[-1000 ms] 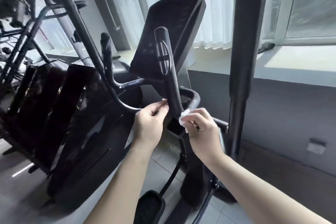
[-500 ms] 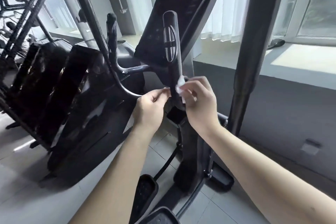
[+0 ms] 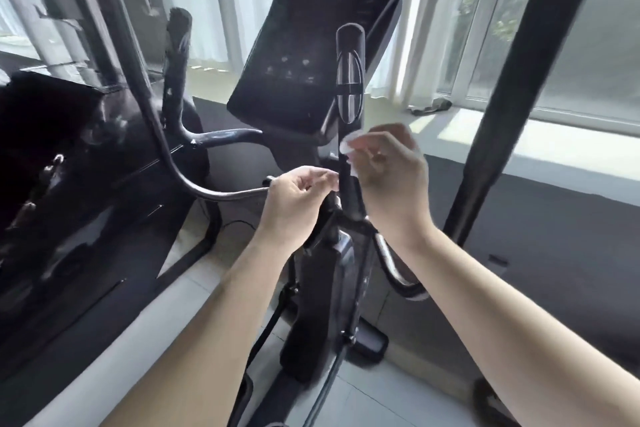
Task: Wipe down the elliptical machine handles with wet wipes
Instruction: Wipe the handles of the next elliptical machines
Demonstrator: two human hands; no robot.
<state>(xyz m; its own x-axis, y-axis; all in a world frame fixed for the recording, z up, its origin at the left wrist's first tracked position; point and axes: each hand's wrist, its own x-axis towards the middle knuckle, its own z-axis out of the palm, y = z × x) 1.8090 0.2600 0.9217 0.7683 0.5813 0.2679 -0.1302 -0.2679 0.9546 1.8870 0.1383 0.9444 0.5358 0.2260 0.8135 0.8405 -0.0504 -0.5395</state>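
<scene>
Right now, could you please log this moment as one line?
step: wiping handle | right hand: holds wipe against handle | left hand: fingertips at handle

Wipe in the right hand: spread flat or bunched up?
Bunched up. The wipe shows as a small white wad pinched in the right hand against the upright handle.

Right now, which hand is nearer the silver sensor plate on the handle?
Right. The right hand, holding the wipe, is just below the sensor plate; the left hand sits lower.

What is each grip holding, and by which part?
The right grip pinches the bunched wet wipe in its fingertips, against the handle. The left grip touches the handle; whether it holds cannot be told.
</scene>
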